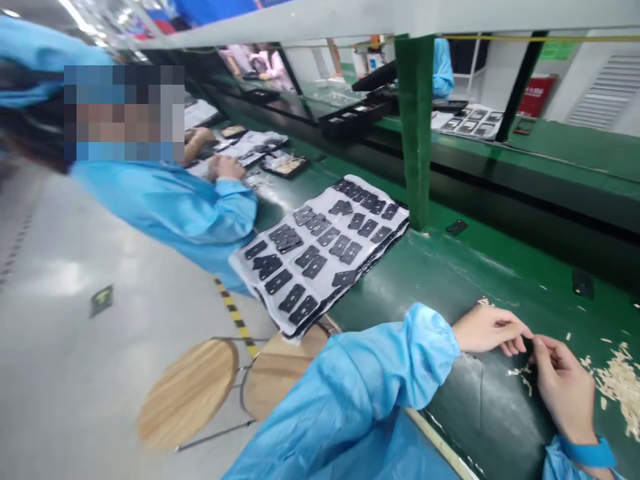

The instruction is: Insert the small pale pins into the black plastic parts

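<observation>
Over the green bench top (390, 293), my left hand (493, 330) and my right hand (563, 380) meet at the fingertips. Both are closed in a pinch, and anything between the fingers is too small to make out. Small cream-coloured pieces (620, 387) lie in a loose heap to the right of my right hand. A few more of these bits are scattered below the fingertips and just beyond my left hand. Blue sleeves cover both forearms.
A white-lined tray (320, 280) of flat black parts overhangs the bench edge. Single black parts lie at the back (456, 227) and right (583, 285). A green post (416, 133) rises behind. A co-worker in blue (165, 200) works at left. Wooden stools (193, 393) stand below.
</observation>
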{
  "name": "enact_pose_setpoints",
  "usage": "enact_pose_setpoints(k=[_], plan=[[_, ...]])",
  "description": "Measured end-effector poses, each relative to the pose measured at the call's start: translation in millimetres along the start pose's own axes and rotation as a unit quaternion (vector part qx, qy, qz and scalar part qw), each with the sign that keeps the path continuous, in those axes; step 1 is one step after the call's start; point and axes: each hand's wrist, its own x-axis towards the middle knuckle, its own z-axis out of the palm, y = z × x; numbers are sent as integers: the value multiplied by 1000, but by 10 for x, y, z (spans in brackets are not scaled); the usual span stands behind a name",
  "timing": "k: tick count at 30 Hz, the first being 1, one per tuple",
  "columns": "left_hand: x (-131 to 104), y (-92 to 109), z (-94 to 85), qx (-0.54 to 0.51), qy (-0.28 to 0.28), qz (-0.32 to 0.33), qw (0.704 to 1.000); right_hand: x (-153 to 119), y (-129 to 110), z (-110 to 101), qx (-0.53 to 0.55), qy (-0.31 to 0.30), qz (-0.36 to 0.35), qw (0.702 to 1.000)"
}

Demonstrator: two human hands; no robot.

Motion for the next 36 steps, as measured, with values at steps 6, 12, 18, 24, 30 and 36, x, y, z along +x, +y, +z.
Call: enact_pose_setpoints(k=[6, 12, 18, 24, 30, 36], plan=[[-276, -56, -215, 44, 18, 119, 992, 23, -68, -55, -25, -4, 28, 999], [-1097, 120, -966, 296, 228, 163, 913, -1, -204, -87, -27, -10, 34, 999], [-2024, 292, -1866, 574, 464, -38, 674, 6, -114, -86, -37, -20, 22, 999], [-2178, 239, -2116, 564, 473, -127, 664, 27, 58, -63, -32, -20, 13, 999], [-2144, 392, -2344, 540, 484, -100, 681, 24, 123, -36, -33, -21, 14, 999], [-2002, 530, -2647, 491, 551, -84, 670, 17, 108, -19, -24, -18, 0, 1000]])
